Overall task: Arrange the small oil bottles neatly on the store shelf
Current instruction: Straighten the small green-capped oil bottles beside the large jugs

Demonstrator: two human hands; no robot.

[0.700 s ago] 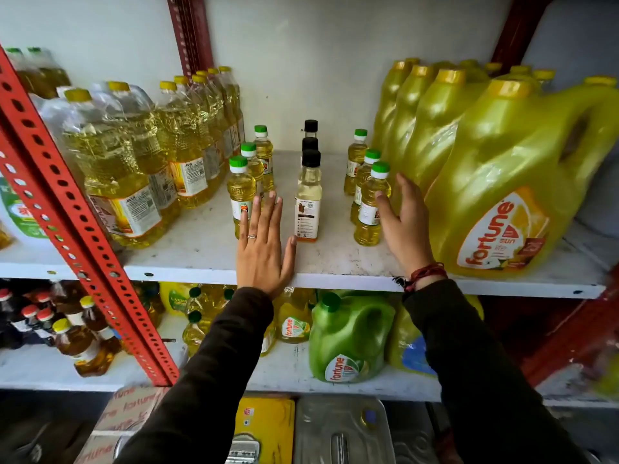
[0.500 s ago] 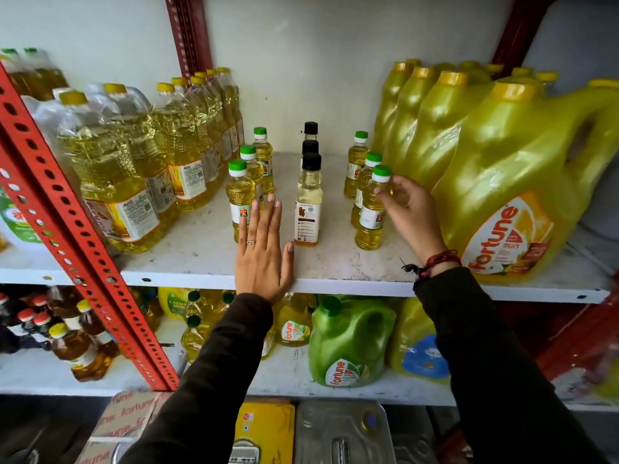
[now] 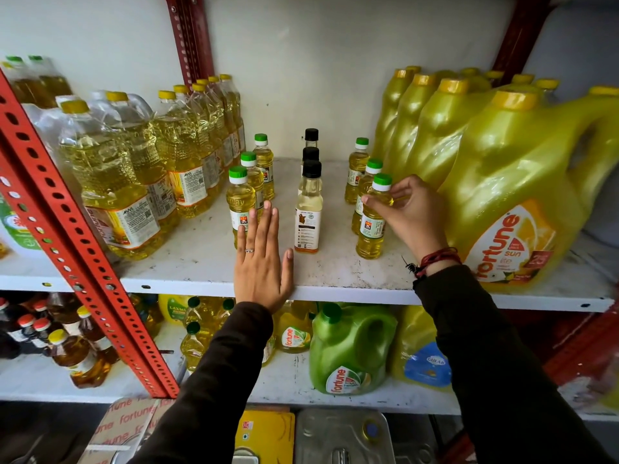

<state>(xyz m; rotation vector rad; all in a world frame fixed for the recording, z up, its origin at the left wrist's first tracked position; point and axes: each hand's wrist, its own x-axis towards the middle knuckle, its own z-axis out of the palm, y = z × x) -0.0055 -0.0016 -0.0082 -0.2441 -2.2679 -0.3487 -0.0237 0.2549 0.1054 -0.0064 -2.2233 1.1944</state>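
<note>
Three rows of small oil bottles stand on the white shelf (image 3: 341, 283). The left row has green caps, its front bottle (image 3: 238, 199) just beyond my left hand (image 3: 262, 262). That hand lies flat and open on the shelf's front edge. Three black-capped bottles make the middle row, the front one (image 3: 308, 216) beside my thumb. The right row has green caps too. My right hand (image 3: 407, 212) pinches the shoulder of its front bottle (image 3: 371, 229), which stands upright on the shelf.
Tall clear oil bottles (image 3: 117, 182) crowd the left of the shelf and big yellow jugs (image 3: 512, 202) the right. A red perforated post (image 3: 67, 249) slants across the left. The lower shelf holds a green jug (image 3: 348, 349) and more bottles.
My right hand has lifted from the bottle's side beside the yellow jug and now pinches the front right bottle just under its cap. My left hand has stayed flat on the shelf.
</note>
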